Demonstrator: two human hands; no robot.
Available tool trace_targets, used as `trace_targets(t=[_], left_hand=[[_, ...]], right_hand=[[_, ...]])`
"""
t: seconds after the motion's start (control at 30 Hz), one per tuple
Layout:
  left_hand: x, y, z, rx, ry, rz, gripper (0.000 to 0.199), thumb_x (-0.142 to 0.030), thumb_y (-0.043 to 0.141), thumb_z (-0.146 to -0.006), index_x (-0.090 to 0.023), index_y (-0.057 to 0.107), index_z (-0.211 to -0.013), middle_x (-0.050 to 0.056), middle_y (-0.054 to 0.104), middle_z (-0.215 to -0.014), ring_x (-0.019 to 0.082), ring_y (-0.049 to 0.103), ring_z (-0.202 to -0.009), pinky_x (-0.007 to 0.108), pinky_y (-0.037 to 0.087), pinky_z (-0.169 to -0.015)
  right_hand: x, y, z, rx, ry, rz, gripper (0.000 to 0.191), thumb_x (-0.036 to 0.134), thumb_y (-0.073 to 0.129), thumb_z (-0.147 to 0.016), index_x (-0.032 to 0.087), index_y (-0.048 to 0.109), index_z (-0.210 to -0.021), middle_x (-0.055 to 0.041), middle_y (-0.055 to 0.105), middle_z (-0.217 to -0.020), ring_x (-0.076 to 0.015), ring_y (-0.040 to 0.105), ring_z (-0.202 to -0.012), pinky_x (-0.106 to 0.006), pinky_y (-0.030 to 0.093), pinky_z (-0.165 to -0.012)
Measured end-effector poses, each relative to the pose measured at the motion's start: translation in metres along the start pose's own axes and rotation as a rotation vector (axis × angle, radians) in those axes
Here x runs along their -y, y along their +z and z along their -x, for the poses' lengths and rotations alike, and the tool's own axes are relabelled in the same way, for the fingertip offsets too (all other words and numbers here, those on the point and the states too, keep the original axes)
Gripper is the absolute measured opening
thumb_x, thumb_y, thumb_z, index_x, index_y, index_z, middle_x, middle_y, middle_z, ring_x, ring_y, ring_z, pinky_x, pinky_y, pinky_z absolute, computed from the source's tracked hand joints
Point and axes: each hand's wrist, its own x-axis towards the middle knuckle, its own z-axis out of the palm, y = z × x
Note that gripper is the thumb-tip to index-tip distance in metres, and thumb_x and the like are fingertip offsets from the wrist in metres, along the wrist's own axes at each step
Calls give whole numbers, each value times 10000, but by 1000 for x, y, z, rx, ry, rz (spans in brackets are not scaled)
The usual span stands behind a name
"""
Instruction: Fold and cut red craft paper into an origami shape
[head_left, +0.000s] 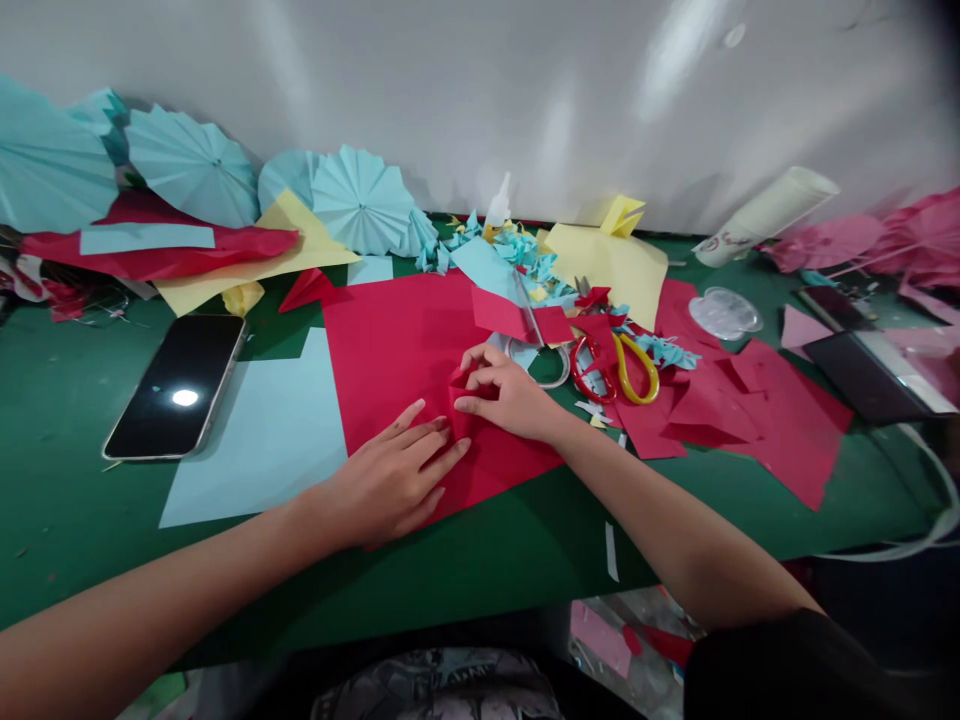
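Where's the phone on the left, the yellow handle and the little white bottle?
Phone (176, 385): head view, on its dark screen.
Yellow handle (622, 364): head view, on the left side of its loop.
White bottle (497, 208): head view, on its body below the nozzle.

Looks like some kind of paper-craft work spot, with pleated blue paper fans (363, 205), scissors (636, 370) and scraps (525, 245) all over a green tabletop (300, 600).

Table (60, 540): green, we see.
Left side: phone (176, 385), blue sheet (262, 430).
Middle: red sheet (397, 340).
Near edge: we find one white strip (612, 552).
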Motion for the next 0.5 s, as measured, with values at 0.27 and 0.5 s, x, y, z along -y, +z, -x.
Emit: trace_targets(t=[0.27,0.5], left_hand=[[4,-6,3,68,38,-2,391,-242,438,-888,-180,510,-1268,149,567,-1114,281,544,-1079,579,358,-977],[2,-4,4,72,73,-64,407,-221,399,-899,-145,483,-1290,171,564,-1107,301,527,-1105,565,369,-975]], right_hand=[[0,-2,2,29,-53,19,174,257,635,-772,165,559,-645,-83,465,-1069,-189,488,-963,-392,396,-867],[1,4,1,-70,-60,57,237,219,640,-763,169,506,-573,-67,487,-985,-178,508,-924,-388,404,-857]])
